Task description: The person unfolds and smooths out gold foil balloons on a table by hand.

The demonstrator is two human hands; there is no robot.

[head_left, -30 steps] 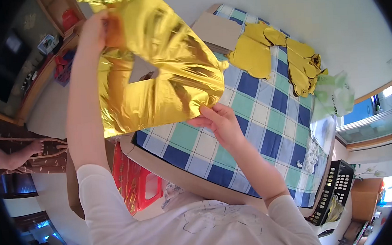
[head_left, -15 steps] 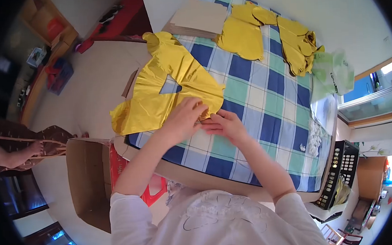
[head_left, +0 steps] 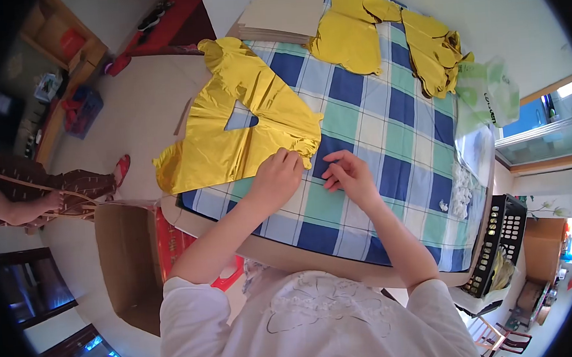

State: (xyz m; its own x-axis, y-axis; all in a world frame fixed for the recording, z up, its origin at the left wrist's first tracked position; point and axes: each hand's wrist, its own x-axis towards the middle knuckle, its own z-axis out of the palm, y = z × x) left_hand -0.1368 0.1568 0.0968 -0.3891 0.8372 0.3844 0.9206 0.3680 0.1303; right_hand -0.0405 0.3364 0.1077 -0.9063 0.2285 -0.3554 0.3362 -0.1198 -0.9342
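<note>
A flat gold foil balloon (head_left: pixel 221 143) with a small triangular opening lies on the checked tablecloth (head_left: pixel 362 131), at the table's left side. My left hand (head_left: pixel 278 177) is at its lower right corner, fingers pinched together on the foil edge. To the right, over the cloth, my right hand (head_left: pixel 351 176) is held apart from the foil with its fingers loosely curled and spread, holding nothing visible.
More gold foil pieces (head_left: pixel 349 37) and a cardboard stack (head_left: pixel 280 14) lie at the far side. A green plastic bag (head_left: pixel 488 94) is at the right edge. An open cardboard box (head_left: pixel 128 253) stands lower left, near a seated person's legs (head_left: pixel 83 184).
My right hand has let go of the foil corner and moved right, away from my left hand. The view has shifted slightly, and the other person's red-shod foot now shows.
</note>
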